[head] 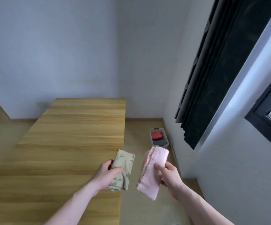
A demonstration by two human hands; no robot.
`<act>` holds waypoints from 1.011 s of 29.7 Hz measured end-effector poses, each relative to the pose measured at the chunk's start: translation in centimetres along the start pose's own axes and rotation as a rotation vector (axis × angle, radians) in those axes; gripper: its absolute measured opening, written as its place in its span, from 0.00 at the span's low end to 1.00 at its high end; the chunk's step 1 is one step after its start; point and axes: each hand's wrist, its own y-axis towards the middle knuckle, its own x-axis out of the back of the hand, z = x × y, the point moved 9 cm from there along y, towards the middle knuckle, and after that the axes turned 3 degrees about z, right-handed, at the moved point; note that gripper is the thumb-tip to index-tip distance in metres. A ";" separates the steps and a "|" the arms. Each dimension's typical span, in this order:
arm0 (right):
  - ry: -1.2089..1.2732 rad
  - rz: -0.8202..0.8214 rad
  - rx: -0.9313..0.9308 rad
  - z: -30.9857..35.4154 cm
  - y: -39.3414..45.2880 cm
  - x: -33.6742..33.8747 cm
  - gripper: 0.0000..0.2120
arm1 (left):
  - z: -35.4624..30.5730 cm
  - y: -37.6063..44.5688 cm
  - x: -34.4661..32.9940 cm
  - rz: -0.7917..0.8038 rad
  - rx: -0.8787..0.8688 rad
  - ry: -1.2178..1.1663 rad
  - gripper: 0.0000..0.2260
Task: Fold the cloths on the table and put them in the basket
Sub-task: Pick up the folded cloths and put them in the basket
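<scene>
My left hand (106, 173) grips a folded beige cloth with a leaf print (124, 166) above the right edge of the wooden table (63, 143). My right hand (168, 175) holds a folded pink cloth (152, 171) over the floor, just right of the table. Both cloths are lifted off the tabletop. A small grey basket (152, 139) stands on the floor near the wall, beyond the pink cloth, with a red cloth (157, 135) and darker folded cloths inside it.
A white wall runs along the right, with a black pleated curtain (216, 70) and a dark window frame (264, 120). Beige floor lies between the table and the wall.
</scene>
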 end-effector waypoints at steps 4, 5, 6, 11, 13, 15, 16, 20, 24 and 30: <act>0.012 -0.020 -0.003 0.3 0.0 4.4 0.08 | -1.8 0.5 -3.7 0.035 -0.006 0.027 0.12; 0.021 -0.023 -0.001 0.3 0.1 5.3 0.07 | -2.3 0.9 -4.3 0.033 -0.008 0.042 0.12; 0.028 -0.031 0.000 0.6 0.5 6.3 0.07 | -3.1 1.5 -5.0 0.029 -0.013 0.053 0.12; 0.052 -0.048 0.000 1.6 2.6 8.7 0.07 | -5.6 4.2 -6.5 0.041 -0.021 0.071 0.11; 0.048 -0.052 -0.001 2.2 3.9 9.5 0.08 | -6.6 5.7 -6.8 0.046 -0.028 0.076 0.11; 0.052 -0.054 -0.003 2.8 5.6 10.2 0.08 | -7.5 7.6 -7.3 0.055 -0.027 0.073 0.11; 0.055 -0.056 -0.007 3.5 7.2 10.7 0.08 | -8.1 9.5 -7.4 0.058 -0.030 0.068 0.10; 0.056 -0.076 -0.013 5.3 10.4 10.9 0.08 | -9.1 12.9 -7.1 0.070 -0.016 0.055 0.10; 0.065 -0.100 -0.039 7.6 16.8 10.5 0.07 | -10.4 19.3 -5.5 0.075 -0.002 0.042 0.09; 0.034 -0.109 -0.074 11.0 25.1 9.5 0.07 | -13.1 27.9 -2.6 0.100 0.031 0.081 0.10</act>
